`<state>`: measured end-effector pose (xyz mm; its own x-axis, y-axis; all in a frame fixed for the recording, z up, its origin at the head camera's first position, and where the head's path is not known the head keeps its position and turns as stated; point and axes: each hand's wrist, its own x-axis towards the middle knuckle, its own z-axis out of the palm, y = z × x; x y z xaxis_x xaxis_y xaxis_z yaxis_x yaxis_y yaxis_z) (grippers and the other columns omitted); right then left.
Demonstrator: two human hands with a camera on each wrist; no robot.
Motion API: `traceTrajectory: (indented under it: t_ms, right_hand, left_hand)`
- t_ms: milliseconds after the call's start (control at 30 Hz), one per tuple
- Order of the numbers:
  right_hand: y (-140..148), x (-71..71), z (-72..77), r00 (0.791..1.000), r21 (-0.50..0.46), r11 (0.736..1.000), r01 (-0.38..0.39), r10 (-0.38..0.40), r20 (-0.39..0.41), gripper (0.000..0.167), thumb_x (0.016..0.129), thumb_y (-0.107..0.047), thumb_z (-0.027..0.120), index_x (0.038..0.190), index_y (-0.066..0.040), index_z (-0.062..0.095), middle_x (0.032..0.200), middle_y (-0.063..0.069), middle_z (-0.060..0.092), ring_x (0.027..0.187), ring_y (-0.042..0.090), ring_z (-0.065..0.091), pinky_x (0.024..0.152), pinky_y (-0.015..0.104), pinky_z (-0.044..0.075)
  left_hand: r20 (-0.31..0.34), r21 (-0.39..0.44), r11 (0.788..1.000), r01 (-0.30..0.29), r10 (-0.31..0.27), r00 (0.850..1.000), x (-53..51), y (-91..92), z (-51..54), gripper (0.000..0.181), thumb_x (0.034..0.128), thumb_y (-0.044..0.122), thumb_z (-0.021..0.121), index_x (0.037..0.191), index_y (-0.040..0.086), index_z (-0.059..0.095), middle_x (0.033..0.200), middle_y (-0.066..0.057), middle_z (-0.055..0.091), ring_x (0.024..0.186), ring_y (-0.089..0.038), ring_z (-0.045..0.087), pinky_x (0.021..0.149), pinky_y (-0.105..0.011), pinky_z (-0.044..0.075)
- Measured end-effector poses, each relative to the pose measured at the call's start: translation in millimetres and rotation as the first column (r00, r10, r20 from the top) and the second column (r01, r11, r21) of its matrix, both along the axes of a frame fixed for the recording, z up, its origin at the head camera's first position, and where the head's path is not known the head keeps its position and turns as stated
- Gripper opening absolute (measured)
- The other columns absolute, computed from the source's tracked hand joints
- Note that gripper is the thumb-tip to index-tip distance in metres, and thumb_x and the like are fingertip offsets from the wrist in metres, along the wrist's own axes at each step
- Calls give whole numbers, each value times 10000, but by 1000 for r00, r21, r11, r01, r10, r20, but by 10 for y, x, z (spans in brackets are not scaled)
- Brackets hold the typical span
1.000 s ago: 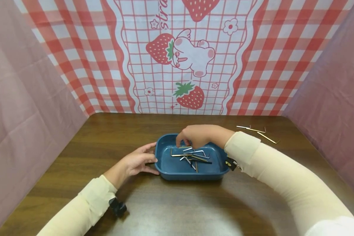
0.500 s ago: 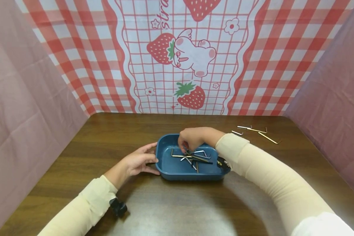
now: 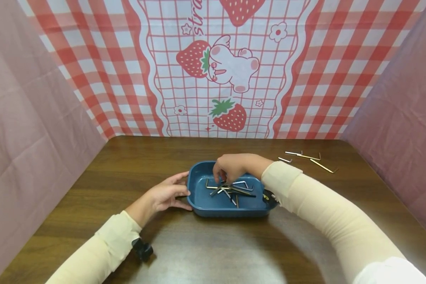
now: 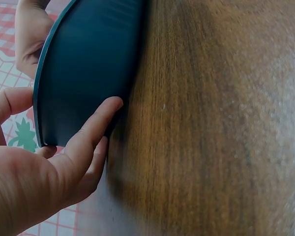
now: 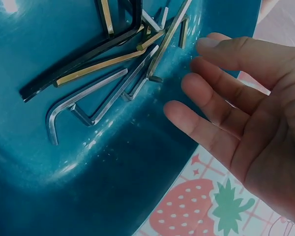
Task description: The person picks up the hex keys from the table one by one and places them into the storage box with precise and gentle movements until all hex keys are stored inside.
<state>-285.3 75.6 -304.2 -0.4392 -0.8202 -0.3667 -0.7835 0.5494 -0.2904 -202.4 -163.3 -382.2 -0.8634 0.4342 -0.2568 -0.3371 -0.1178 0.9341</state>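
Wood-grain tabletop point(image 3: 198, 248) carries blue plastic tray point(image 3: 230, 213) near middle, four loose hex keys point(image 3: 307, 156) toward far right.

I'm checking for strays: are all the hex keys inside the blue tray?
No, in the head view four hex keys lie on the table, right of the blue tray.

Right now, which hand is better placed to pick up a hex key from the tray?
Likely the right hand: it hovers, empty, by the hex keys in the blue tray; the left hand touches the tray's outer wall.
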Motion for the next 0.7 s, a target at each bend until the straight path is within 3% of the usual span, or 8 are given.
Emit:
traceTrajectory:
  t_ms: [300,700]
  right_hand:
    - [100,50,68,998,-31,999,-24,22,-58,383,794,-62,779,1165,-97,691,1110,102,666,995,282,600,830,348,522]
    - [409,227,264,984,-80,997,-23,9,-180,423,764,-96,812,1166,-110,684,1109,60,662,983,230,603,840,358,518]
  left_hand:
    - [10,3,1000,4,-4,1000,2,-10,7,829,825,-93,497,1557,82,147,1432,-298,325,961,-273,582,832,-633,493]
    - [3,8,1000,10,-11,1000,3,-8,17,836,818,-90,497,1556,73,140,1442,-308,310,945,-265,589,832,-631,494]
